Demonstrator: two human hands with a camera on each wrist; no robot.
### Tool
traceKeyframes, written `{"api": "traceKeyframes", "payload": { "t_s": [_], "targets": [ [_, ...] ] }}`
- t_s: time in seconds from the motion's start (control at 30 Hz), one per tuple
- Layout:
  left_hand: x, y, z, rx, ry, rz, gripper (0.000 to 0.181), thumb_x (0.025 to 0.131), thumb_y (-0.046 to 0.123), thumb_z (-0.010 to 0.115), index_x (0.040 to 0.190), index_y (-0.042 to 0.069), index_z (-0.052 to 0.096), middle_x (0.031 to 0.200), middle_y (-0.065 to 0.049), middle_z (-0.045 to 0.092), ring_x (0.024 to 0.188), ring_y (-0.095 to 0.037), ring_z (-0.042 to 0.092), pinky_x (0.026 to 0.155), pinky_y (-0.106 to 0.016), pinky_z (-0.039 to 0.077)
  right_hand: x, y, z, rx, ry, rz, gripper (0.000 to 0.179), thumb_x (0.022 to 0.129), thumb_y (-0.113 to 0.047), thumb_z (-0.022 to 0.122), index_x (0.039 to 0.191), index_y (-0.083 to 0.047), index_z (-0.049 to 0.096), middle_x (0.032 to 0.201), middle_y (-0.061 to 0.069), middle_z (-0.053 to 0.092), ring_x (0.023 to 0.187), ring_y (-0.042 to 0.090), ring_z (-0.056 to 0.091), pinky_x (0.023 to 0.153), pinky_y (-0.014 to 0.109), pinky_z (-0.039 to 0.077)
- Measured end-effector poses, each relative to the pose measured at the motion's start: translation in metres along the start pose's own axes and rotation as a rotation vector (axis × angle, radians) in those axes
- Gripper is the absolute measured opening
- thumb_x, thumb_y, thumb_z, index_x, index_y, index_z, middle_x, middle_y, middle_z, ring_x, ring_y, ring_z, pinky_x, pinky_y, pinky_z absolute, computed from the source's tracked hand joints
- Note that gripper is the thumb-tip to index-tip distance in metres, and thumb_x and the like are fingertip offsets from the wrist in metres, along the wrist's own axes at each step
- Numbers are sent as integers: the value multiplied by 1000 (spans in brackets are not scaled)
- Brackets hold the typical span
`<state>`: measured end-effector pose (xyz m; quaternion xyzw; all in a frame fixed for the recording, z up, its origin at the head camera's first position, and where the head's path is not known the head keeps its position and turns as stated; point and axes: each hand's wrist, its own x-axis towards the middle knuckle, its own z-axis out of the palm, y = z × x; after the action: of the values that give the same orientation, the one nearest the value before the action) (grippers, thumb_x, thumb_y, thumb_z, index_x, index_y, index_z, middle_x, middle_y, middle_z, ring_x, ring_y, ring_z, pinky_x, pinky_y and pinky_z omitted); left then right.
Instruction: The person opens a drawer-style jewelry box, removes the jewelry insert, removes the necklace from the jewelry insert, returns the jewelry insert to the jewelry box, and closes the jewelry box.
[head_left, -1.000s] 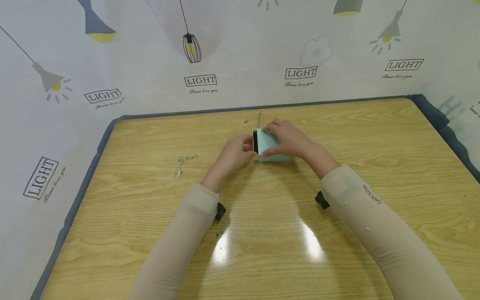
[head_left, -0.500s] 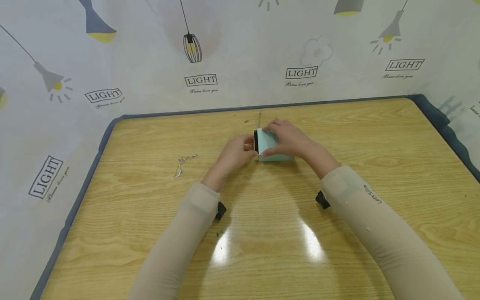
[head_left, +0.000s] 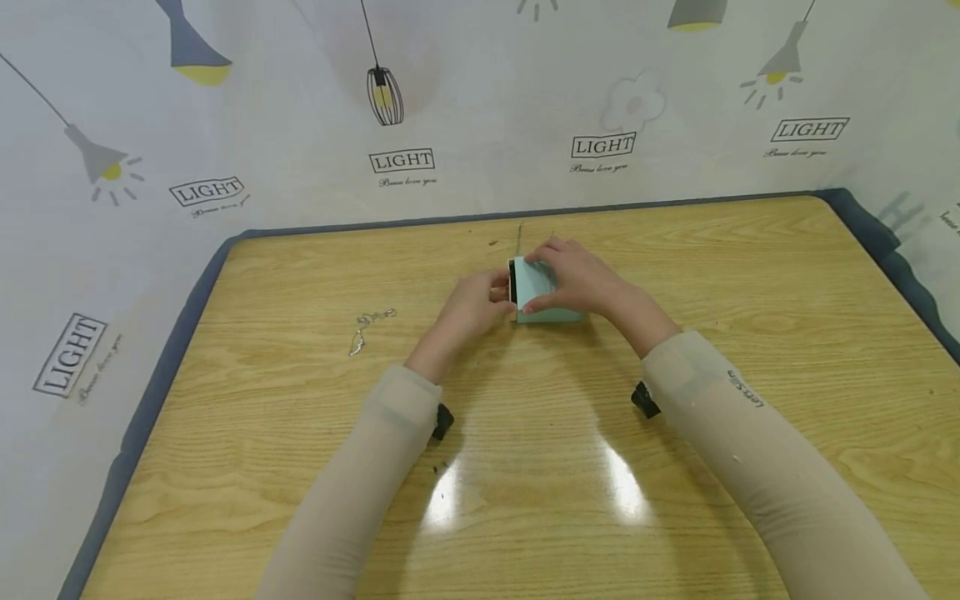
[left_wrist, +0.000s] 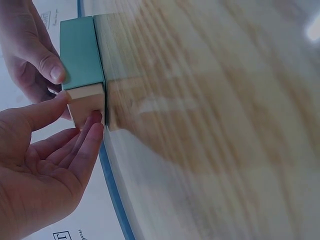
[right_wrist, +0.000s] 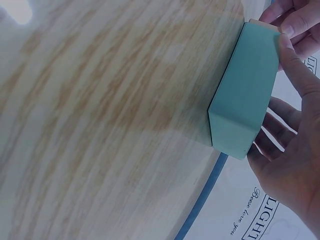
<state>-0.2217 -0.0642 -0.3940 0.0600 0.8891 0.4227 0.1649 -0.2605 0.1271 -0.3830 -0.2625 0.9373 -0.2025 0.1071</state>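
A small mint-green box (head_left: 534, 287) lies near the back middle of the table, its sleeve drawn over an inner tray (left_wrist: 82, 106) with a pale outer face. A thin strip of dark lining shows at the sleeve's left mouth in the head view. My right hand (head_left: 581, 279) grips the sleeve from the right, thumb on the near side and fingers over the far side. At the tray's exposed end, my left hand (head_left: 472, 304) holds it between thumb and fingertips. The tray's contents are hidden.
A silver chain necklace (head_left: 360, 327) lies on the wooden table (head_left: 540, 500), left of the hands. Another thin chain (head_left: 519, 239) stretches behind the box. Small dark bits (head_left: 440, 468) dot the surface. A printed wall covering (head_left: 495, 100) borders the back edge.
The left hand has edged slightly right, and the inner tray sits a little deeper in the sleeve. My right hand has stayed in place.
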Motion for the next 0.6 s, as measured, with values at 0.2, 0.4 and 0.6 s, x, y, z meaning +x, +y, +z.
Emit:
{"api": "traceKeyframes", "payload": {
  "t_s": [0.2, 0.4, 0.6],
  "targets": [
    [0, 0, 1, 2, 8, 4, 59, 98, 11, 63, 152, 7, 40, 152, -11, 49, 131, -24, 58, 104, -33, 53, 1, 1, 1, -2, 4, 1, 83, 77, -45, 85, 143, -9, 51, 146, 13, 48, 132, 34, 45, 106, 50, 44],
    [0, 1, 1, 23, 13, 1, 59, 98, 12, 64, 151, 8, 41, 152, -10, 49, 131, -24, 57, 106, -34, 52, 1, 2, 2, -6, 9, -8, 83, 77, -46, 85, 143, -8, 51, 147, 13, 48, 132, 35, 44, 106, 50, 44],
    [1, 0, 1, 17, 4, -4, 58, 98, 13, 64, 151, 10, 41, 152, -10, 50, 132, -24, 57, 107, -35, 51, 2, 3, 2, -8, 13, -15, 83, 77, -46, 85, 143, -8, 51, 146, 13, 48, 132, 35, 45, 105, 50, 45]
  ]
}}
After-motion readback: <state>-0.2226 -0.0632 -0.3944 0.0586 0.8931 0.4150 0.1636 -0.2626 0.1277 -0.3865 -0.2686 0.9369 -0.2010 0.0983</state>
